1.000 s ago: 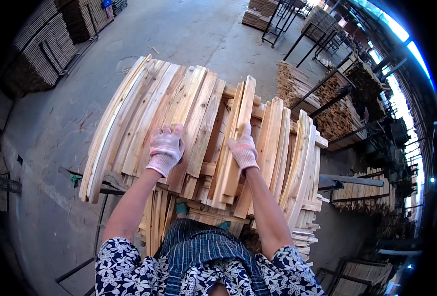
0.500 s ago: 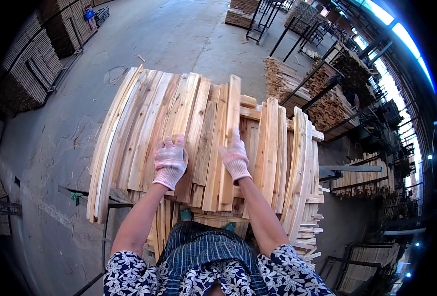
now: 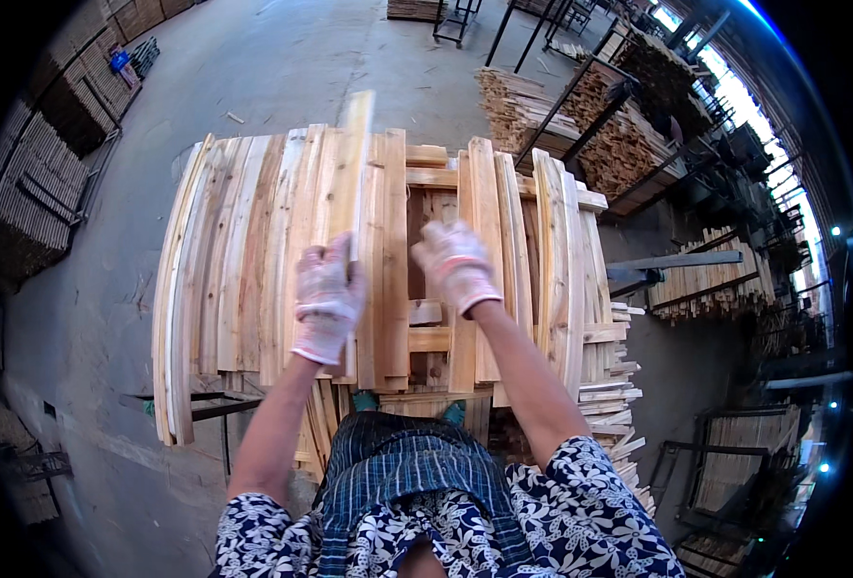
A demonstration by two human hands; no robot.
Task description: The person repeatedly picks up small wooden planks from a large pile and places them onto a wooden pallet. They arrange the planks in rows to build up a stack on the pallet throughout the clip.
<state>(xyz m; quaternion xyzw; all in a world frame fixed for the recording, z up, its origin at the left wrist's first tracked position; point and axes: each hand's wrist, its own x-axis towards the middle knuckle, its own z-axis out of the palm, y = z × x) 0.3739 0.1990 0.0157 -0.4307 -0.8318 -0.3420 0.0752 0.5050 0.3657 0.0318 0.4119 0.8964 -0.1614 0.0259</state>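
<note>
A layer of pale wooden planks (image 3: 229,246) lies side by side, lengthwise away from me, on a stack in front of me. My left hand (image 3: 328,299), in a whitish-pink knit glove, is closed round the near part of one plank (image 3: 357,144). That plank is blurred, stands on edge and sticks out past the far ends of the others. My right hand (image 3: 453,262), gloved alike, hovers over a gap in the layer. Its fingers are half bent and apart, slightly blurred, with no plank in them. Crosswise boards (image 3: 431,339) show down in the gap.
Stick ends (image 3: 612,414) jut from the stack's right side. A metal bar (image 3: 677,259) reaches toward it from the right. Plank piles (image 3: 528,116) and black racks stand at the far right. Tall wood stacks (image 3: 36,188) stand at the left on the grey floor (image 3: 282,63).
My left hand has taken hold of a plank and turned it on edge. My right hand has let go of its plank and lifted away. A gap has opened between the planks.
</note>
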